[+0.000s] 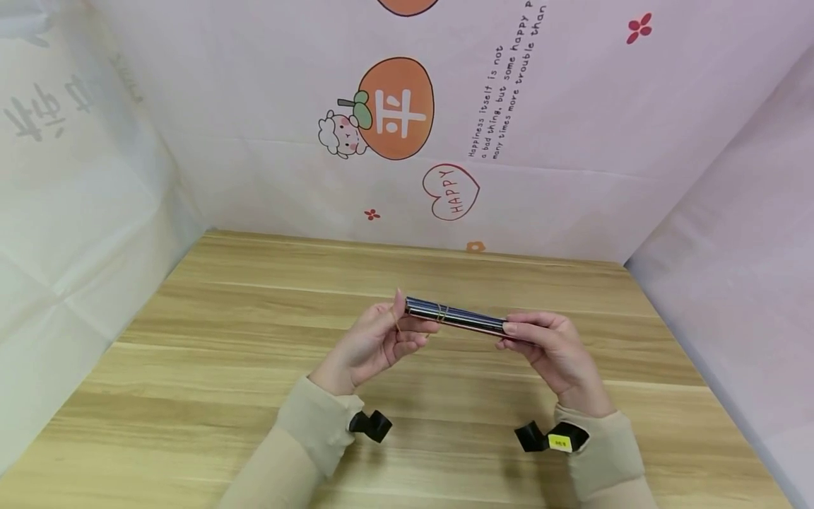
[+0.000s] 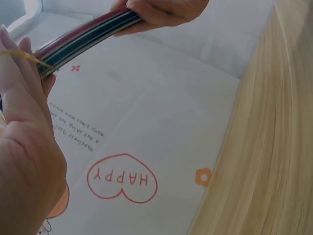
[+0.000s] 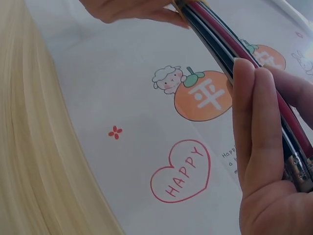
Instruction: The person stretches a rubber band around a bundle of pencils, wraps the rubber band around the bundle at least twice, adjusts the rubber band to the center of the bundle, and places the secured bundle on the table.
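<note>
A slim bundle of pencils point(image 1: 470, 320), dark blue-green and dark red, is held up above the table, tilted down slightly to the right. A thin tan rubber band point(image 1: 441, 313) circles it nearer its left end. My left hand point(image 1: 381, 343) holds that end between thumb and fingers, and a strand of band stretches across its fingers in the left wrist view. At the other end, my right hand point(image 1: 553, 346) pinches the bundle between thumb and fingers. Silver metal ends point(image 3: 297, 171) of the pencils show beside the right palm in the right wrist view.
Below both hands lies a wood-grain table point(image 1: 254, 396). A white printed sheet point(image 1: 286, 191) with cartoon fruit, a heart and lettering rises behind it. Pale sheets also stand at the left point(image 1: 76, 233) and right point(image 1: 744, 233). Black wrist mounts point(image 1: 378, 426) jut from the sleeves.
</note>
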Motion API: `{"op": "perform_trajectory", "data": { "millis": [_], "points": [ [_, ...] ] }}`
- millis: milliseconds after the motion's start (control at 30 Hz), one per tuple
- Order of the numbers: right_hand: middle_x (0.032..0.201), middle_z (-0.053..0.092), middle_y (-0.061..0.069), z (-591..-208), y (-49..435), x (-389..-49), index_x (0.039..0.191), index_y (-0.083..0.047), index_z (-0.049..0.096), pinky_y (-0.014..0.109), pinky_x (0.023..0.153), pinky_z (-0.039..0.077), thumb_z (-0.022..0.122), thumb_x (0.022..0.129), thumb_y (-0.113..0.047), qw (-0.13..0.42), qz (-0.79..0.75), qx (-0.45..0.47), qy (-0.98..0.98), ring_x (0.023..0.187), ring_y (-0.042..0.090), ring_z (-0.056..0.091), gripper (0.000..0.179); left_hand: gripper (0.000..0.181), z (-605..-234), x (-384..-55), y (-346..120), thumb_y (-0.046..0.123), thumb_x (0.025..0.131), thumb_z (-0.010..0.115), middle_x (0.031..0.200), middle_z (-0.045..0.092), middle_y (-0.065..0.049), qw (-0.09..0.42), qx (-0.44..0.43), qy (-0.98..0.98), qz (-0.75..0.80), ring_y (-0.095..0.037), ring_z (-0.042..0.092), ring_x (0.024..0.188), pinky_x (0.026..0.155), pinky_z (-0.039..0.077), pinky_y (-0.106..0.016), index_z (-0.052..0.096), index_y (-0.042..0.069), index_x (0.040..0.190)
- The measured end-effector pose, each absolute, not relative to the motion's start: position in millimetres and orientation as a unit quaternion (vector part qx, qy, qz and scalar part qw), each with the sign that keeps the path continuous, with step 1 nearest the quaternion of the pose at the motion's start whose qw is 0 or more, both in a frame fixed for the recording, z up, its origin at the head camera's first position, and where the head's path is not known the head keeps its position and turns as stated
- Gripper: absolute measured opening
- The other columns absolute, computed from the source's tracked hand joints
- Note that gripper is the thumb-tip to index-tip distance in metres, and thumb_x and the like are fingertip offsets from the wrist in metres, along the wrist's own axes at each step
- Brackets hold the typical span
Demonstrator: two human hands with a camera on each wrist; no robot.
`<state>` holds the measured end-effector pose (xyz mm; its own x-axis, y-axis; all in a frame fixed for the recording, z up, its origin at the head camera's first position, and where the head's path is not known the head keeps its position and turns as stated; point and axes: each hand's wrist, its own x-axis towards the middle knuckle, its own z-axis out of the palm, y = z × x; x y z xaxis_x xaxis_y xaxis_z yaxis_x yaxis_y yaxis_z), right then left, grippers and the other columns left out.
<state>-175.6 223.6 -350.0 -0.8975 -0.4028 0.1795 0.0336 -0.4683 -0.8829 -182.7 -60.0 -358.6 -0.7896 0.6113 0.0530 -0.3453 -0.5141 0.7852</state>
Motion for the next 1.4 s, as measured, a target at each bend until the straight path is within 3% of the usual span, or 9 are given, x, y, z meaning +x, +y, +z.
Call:
{"op": "perform_trajectory", "data": {
  "millis": [300, 400, 467, 567, 733, 867, 1400],
  "points": [
    [0.094, 0.077, 0.009, -351.2, 231.9, -177.1, 0.099, -0.004, 0.078, 0.027, 0.076, 0.061, 0.047, 0.094, 0.018, 0.150, -0.794, -0.243, 0.536, 0.080, 0.017, 0.076, 0.038, 0.041, -365.9, -192.6, -73.9, 0.046, 0.093, 0.060, 0.100, 0.077, -0.004, 0.332, 0.233, 0.474, 0.782, -0.012, 0.075, 0.083, 0.079, 0.059, -0.020, 0.067, 0.007, 0.101],
    [0.094, 0.077, 0.008, -351.2, 233.5, -177.7, 0.098, -0.005, 0.079, 0.029, 0.075, 0.061, 0.049, 0.093, 0.018, 0.152, -0.783, -0.245, 0.551, 0.079, 0.017, 0.076, 0.038, 0.053, -366.4, -194.0, -76.6, 0.044, 0.091, 0.064, 0.103, 0.076, -0.006, 0.336, 0.248, 0.486, 0.768, -0.016, 0.075, 0.086, 0.082, 0.059, -0.025, 0.064, -0.003, 0.114],
    [0.094, 0.077, 0.008, -350.5, 234.2, -177.6, 0.096, -0.006, 0.079, 0.029, 0.074, 0.062, 0.051, 0.091, 0.019, 0.148, -0.777, -0.237, 0.564, 0.078, 0.018, 0.076, 0.038, 0.067, -365.8, -194.3, -77.8, 0.043, 0.090, 0.066, 0.105, 0.076, -0.007, 0.337, 0.251, 0.496, 0.760, -0.017, 0.075, 0.088, 0.083, 0.060, -0.026, 0.056, -0.010, 0.129],
    [0.093, 0.077, 0.008, -349.7, 234.6, -177.1, 0.094, -0.008, 0.080, 0.031, 0.074, 0.062, 0.053, 0.090, 0.019, 0.141, -0.766, -0.224, 0.586, 0.077, 0.018, 0.075, 0.038, 0.077, -363.9, -193.9, -79.5, 0.041, 0.090, 0.068, 0.110, 0.074, -0.013, 0.335, 0.245, 0.516, 0.750, -0.018, 0.075, 0.089, 0.084, 0.060, -0.029, 0.046, -0.015, 0.137],
    [0.094, 0.078, 0.007, -348.5, 233.5, -175.8, 0.093, -0.010, 0.080, 0.033, 0.075, 0.062, 0.054, 0.089, 0.019, 0.136, -0.750, -0.224, 0.607, 0.078, 0.018, 0.076, 0.038, 0.056, -359.5, -193.1, -81.4, 0.023, 0.098, 0.065, 0.116, 0.070, -0.025, 0.325, 0.232, 0.543, 0.739, -0.020, 0.075, 0.088, 0.084, 0.060, -0.032, 0.047, -0.012, 0.139],
    [0.095, 0.077, 0.007, -347.4, 232.4, -174.6, 0.093, -0.009, 0.080, 0.034, 0.073, 0.062, 0.056, 0.088, 0.019, 0.132, -0.746, -0.221, 0.614, 0.079, 0.018, 0.076, 0.037, 0.044, -359.2, -193.5, -80.0, 0.009, 0.098, 0.059, 0.111, 0.072, -0.024, 0.316, 0.217, 0.560, 0.734, -0.020, 0.075, 0.085, 0.084, 0.060, -0.035, 0.051, -0.011, 0.137],
    [0.090, 0.078, 0.006, -346.8, 224.4, -171.8, 0.088, -0.011, 0.080, 0.034, 0.072, 0.062, 0.057, 0.086, 0.020, 0.102, -0.747, -0.194, 0.627, 0.075, 0.018, 0.076, 0.038, 0.040, -362.1, -195.4, -76.1, 0.007, 0.096, 0.060, 0.097, 0.076, -0.013, 0.288, 0.182, 0.582, 0.738, -0.017, 0.075, 0.079, 0.074, 0.062, -0.029, 0.055, -0.011, 0.131]
  ]
}}
